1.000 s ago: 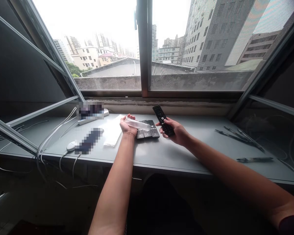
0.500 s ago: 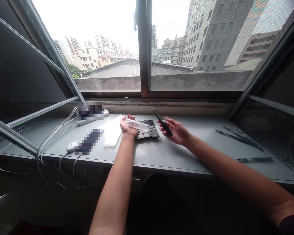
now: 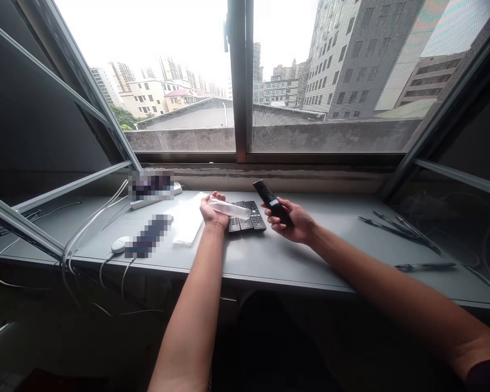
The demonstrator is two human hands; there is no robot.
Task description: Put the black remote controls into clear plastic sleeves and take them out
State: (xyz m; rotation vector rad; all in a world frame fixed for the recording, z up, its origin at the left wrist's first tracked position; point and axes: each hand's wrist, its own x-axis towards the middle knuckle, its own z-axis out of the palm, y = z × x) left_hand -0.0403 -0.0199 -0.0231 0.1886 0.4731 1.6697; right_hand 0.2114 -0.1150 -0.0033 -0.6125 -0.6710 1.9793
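Note:
In my right hand (image 3: 293, 220) is a black remote control (image 3: 271, 202), tilted up above the desk with a broad face turned toward me. The fingers are wrapped round its lower part. My left hand (image 3: 214, 211) grips a translucent white plastic sleeve (image 3: 231, 208), which sticks out to the right. Beneath that sleeve, several black remote controls (image 3: 256, 219) lie side by side on the desk, partly hidden by it. A stack of white plastic sleeves (image 3: 187, 228) lies flat just left of my left hand.
Pens (image 3: 400, 231) lie at the right of the grey desk (image 3: 310, 267). At the left are a blurred phone-like object (image 3: 147, 237), a round white charger (image 3: 118, 245), a power strip (image 3: 155, 198) and cables. Metal frames slope up on both sides; a window stands behind.
My right hand has turned the remote control from its narrow edge so that its broad face shows. My left hand and the plastic sleeve have stayed in place.

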